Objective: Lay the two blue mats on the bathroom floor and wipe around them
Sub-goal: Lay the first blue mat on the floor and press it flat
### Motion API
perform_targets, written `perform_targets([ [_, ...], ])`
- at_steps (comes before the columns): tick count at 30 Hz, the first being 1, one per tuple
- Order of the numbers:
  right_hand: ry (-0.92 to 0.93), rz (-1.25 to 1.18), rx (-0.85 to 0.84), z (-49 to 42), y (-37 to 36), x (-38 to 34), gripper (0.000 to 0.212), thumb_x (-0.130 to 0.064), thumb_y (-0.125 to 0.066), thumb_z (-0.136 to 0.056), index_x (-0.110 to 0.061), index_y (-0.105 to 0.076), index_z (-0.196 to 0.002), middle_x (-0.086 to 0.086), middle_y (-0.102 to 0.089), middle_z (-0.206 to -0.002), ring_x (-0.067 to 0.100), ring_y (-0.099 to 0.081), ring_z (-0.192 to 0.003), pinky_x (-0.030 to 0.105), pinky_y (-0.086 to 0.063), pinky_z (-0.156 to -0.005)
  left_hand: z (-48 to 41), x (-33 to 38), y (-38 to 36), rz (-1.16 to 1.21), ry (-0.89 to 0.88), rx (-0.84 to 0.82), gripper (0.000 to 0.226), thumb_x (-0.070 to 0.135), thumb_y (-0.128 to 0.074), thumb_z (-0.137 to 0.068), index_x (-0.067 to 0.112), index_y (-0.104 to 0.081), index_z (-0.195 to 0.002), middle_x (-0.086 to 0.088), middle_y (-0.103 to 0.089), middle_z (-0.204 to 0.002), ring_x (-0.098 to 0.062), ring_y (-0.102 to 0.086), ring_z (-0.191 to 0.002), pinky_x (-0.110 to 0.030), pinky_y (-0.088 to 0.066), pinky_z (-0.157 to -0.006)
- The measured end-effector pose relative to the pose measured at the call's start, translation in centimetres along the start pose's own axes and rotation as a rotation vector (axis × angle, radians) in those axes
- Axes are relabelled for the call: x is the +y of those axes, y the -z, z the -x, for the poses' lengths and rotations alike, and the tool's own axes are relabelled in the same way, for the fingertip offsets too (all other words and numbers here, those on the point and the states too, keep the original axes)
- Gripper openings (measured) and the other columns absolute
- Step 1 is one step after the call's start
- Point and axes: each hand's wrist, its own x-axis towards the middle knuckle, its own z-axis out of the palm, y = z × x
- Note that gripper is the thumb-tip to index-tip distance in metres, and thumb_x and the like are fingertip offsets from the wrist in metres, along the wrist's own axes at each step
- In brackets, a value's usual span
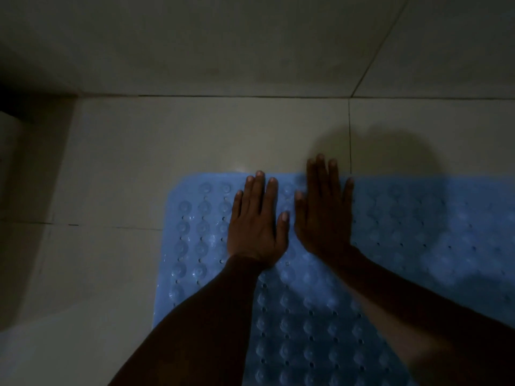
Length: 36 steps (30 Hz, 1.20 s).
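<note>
Blue mat [418, 232] flat on tiled floor [167, 135], frame centre to 4 o'clock. Left hand [257, 221], right hand [323, 215] side by side, palms down, fingers straight, pressing mat's 12 o'clock edge; right fingertips [320, 160] reach tile.

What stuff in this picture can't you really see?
Blue mat: head view, its right and near ends run off the frame.
One mat or two: head view, too dim to tell; the left hand and right hand cover the middle.
Pale shape at the left edge: head view, cut off and in shadow.
</note>
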Motion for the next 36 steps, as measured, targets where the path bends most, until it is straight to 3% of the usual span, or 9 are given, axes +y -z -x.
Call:
perform_targets([
  [9,0.034,0.085,-0.075,0.4,-1.5,0.0,0.066,-0.045,-0.022,-0.105,-0.016,-0.010,-0.163,0.008,-0.008,-0.170,0.028,-0.004,-0.158,0.062,-0.008,-0.123,-0.1,-0.6,1.4,0.102,0.021,0.120,0.063,0.039,-0.036,-0.103,0.011,-0.032,-0.160,-0.013,-0.023,-0.169,-0.026,-0.013,-0.158,-0.048,-0.015,-0.127],
  [15,0.008,0.083,-0.140,0.1,-1.2,-0.3,0.067,-0.047,-0.019,-0.103,-0.018,-0.006,-0.163,0.006,-0.004,-0.171,0.026,0.000,-0.158,0.061,-0.005,-0.124,-1.1,-4.6,5.2,-0.053,-0.040,0.093,0.071,0.048,-0.025,-0.104,0.009,-0.021,-0.163,-0.014,-0.014,-0.171,-0.029,-0.006,-0.159,-0.049,-0.008,-0.129],
  [22,-0.004,0.089,-0.102,0.5,-1.2,-0.1,0.067,-0.047,-0.021,-0.103,-0.018,-0.010,-0.163,0.005,-0.009,-0.170,0.026,-0.004,-0.158,0.060,-0.006,-0.124,-1.1,-8.8,3.0,-0.202,-0.023,-0.054,0.076,0.060,-0.019,-0.103,0.019,-0.006,-0.165,-0.009,0.007,-0.172,-0.030,0.012,-0.159,-0.052,-0.002,-0.128],
  [28,-0.029,0.151,-0.113,0.5,-0.8,-0.4,0.068,-0.047,-0.018,-0.103,-0.017,-0.007,-0.163,0.006,-0.006,-0.171,0.027,0.000,-0.158,0.063,-0.004,-0.123,-1.2,-8.6,3.2,-0.209,-0.031,-0.075,0.080,0.067,-0.018,-0.102,0.022,0.001,-0.165,-0.009,0.013,-0.172,-0.030,0.019,-0.157,-0.052,0.005,-0.127],
  [33,-0.068,0.060,-0.037,1.0,0.3,-3.4,0.065,-0.042,-0.019,-0.105,-0.014,-0.008,-0.163,0.007,-0.009,-0.170,0.027,-0.003,-0.158,0.060,-0.002,-0.124,-1.4,-8.4,3.4,-0.207,-0.037,-0.112,0.074,0.060,-0.016,-0.105,0.022,0.008,-0.164,-0.011,0.019,-0.170,-0.032,0.022,-0.156,-0.053,0.005,-0.127],
  [36,-0.039,0.053,-0.088,2.0,-0.4,-6.8,0.066,-0.041,-0.016,-0.104,-0.011,-0.008,-0.162,0.010,-0.005,-0.170,0.028,-0.001,-0.157,0.061,-0.006,-0.124,-1.4,-8.4,3.5,-0.184,-0.053,-0.107,0.068,0.051,-0.017,-0.108,0.022,0.010,-0.164,-0.010,0.021,-0.170,-0.030,0.023,-0.156,-0.053,0.002,-0.128],
])
